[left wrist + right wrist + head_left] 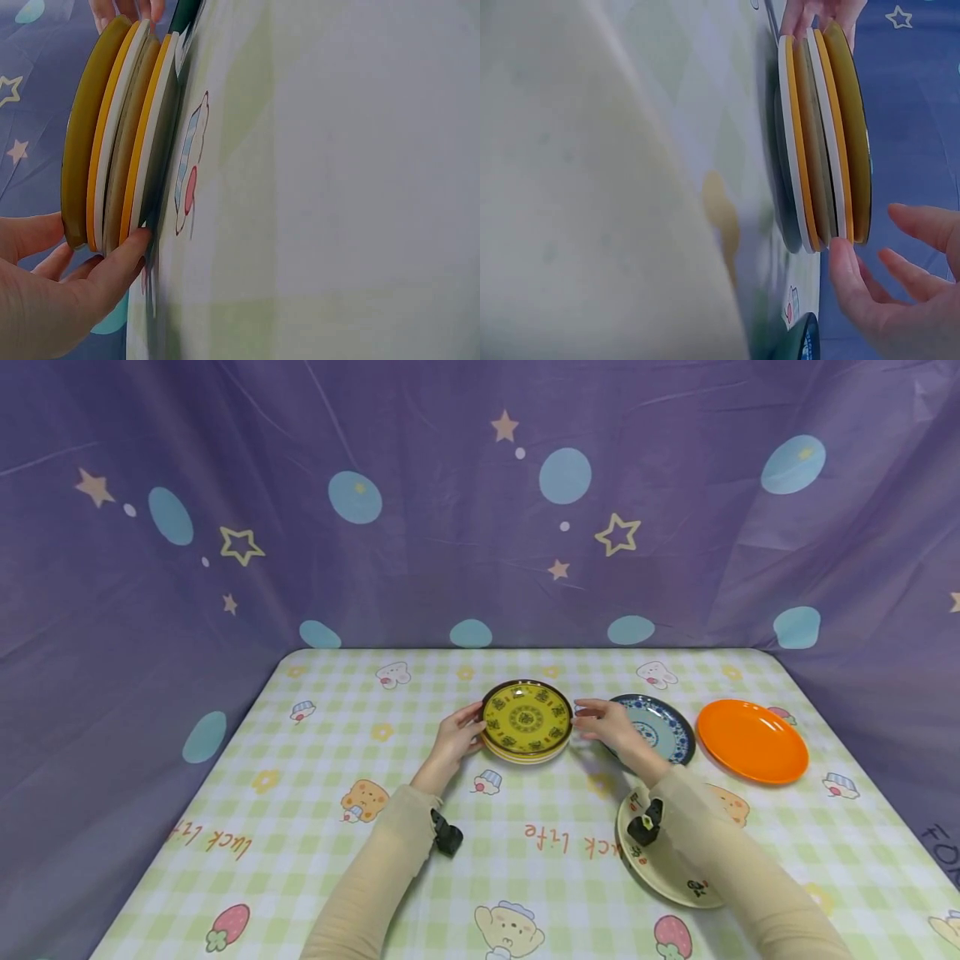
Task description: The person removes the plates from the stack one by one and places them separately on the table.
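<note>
Plates, one stack (527, 737): at least four rims countable from the wrists, namely one yellow top plate (517, 702) with dark edge and printed figures, two orange-and-white rims and one tan rim between these; the lowest layer is too shadowed to count surely. Plates, single, three: one blue floral plate (656, 727) with dark edge, at 3 o'clock from the stack; one plain orange plate (752, 741), also at 3 o'clock, farther out; one cream plate (667, 872) with small motifs, at 4 o'clock, partly covered by the right sleeve (742, 868). Black wrist mounts, two. Desk (337, 727), one, under a checked cloth; purple curtain (450, 585), one, at its 12 o'clock edge. Hands, two: left grip (454, 737), grasping the stack's rim at 9 o'clock, its fingers spanning the layers; right grip (617, 731), released, fingers spread, one fingertip against the rim at 3 o'clock, the others just beside it. The stack lies between both, at 2 to 3 o'clock from the left grip and 9 o'clock from the right.
</note>
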A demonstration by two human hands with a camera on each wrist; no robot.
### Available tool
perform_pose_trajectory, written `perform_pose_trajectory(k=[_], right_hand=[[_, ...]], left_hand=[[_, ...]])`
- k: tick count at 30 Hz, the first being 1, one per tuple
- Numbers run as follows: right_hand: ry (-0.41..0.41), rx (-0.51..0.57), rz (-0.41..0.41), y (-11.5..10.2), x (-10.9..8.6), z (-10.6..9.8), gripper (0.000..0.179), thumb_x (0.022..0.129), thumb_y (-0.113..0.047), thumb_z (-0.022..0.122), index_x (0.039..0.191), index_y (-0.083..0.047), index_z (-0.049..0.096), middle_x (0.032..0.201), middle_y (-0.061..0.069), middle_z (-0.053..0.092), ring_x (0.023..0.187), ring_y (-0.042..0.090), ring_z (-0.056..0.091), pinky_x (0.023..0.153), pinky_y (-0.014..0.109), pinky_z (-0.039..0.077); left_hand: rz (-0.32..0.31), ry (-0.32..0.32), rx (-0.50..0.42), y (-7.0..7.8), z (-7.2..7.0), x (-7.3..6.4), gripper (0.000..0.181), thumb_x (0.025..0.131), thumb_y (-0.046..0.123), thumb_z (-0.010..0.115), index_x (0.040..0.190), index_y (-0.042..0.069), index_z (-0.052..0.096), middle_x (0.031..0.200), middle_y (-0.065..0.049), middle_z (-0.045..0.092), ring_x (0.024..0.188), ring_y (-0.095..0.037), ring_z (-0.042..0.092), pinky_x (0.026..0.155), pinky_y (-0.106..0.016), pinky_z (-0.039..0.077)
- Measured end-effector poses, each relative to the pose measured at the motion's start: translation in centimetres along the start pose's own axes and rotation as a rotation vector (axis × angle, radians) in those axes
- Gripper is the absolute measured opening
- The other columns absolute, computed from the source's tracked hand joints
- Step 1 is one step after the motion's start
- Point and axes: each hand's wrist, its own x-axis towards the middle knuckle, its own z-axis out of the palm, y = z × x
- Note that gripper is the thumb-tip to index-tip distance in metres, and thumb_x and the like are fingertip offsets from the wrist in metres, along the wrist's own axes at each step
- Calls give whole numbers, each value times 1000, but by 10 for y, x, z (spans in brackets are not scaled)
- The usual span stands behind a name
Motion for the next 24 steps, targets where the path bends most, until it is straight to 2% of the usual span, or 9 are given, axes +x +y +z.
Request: perform_pose_trajectory(k=[5,15,24], right_hand=[[31,21,18,-1,3,3,48,83,-2,57,128,5,41,117,27,49,88,26,59,78,32,51],[74,-27,46,1,11,8,51,77,-1,63,125,4,45,110,24,53,71,11,58,73,27,52],[88,-8,107,-3,11,10,51,76,0,64,124,5,46,91,13,56,63,8,55,76,33,52]], left_hand=[[3,-4,-3,0,0,0,45,84,2,53,127,15,48,136,-9,40,107,-25,51,80,-31,50],[8,-4,0,1,0,0,45,84,2,53,127,15,48,136,-8,40,106,-24,52,78,-30,51],[22,8,18,0,2,-1,47,83,2,55,128,12,46,134,-10,42,108,-26,52,82,-34,49]])
